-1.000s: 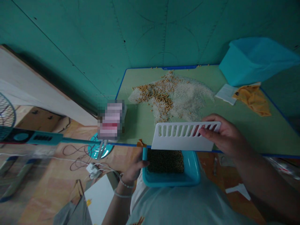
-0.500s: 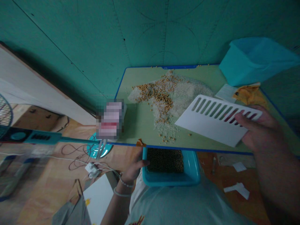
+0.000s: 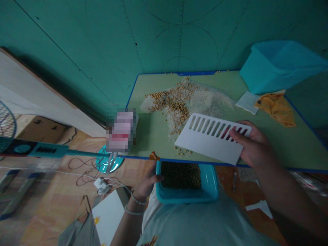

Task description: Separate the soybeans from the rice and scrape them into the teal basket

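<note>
My right hand (image 3: 252,143) grips the right end of a white slotted plastic board (image 3: 210,143), thumb on top. The board is tilted over the front part of the table (image 3: 153,130). Its left tip lies beside loose yellow soybeans (image 3: 183,151) near the front edge. Behind it spreads a heap of white rice-like grains (image 3: 210,99) with more soybeans (image 3: 176,106) mixed in. My left hand (image 3: 148,181) holds the left rim of a blue plastic tub (image 3: 189,196) at my lap, under the table edge. Many small beans (image 3: 180,175), dark in the shade, lie inside the tub.
At the back right stands a larger blue bin (image 3: 276,71), with a white packet (image 3: 248,102) and an orange cloth (image 3: 278,107) before it. A blurred-out box (image 3: 120,131) sits at the table's left edge. A fan (image 3: 33,148) and cables are farther left.
My right hand has moved the white slotted board left and slightly toward me, near the loose soybeans at the front. My left hand and the tub have stayed put.
</note>
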